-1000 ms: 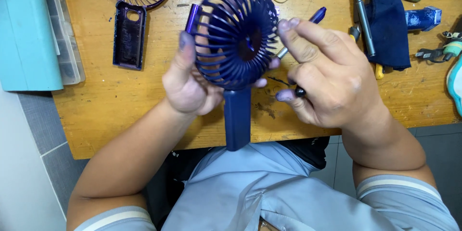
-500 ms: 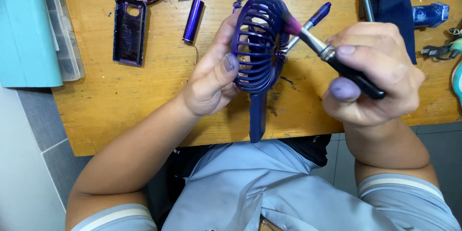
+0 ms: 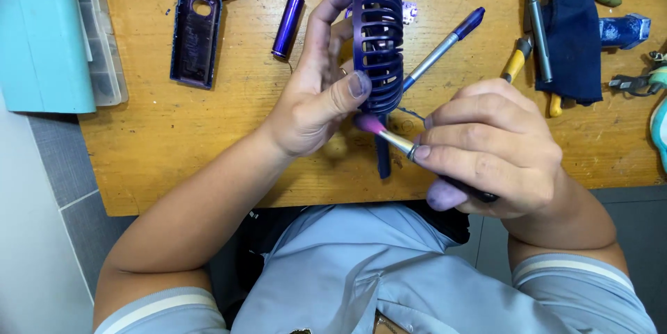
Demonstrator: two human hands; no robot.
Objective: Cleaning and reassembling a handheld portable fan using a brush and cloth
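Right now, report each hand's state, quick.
Left hand: closed around the dark blue fan head, held edge-on.
Right hand: closed on a small brush, bristles at the fan's lower rim.

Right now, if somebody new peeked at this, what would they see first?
First, the dark blue fan in the middle, gripped edge-on by the left hand above the wooden table. Next, the right hand just below it, pressing a small brush with a pink tip against the fan's cage. Farther back lie a purple battery, a dark cover plate and hand tools at the right.
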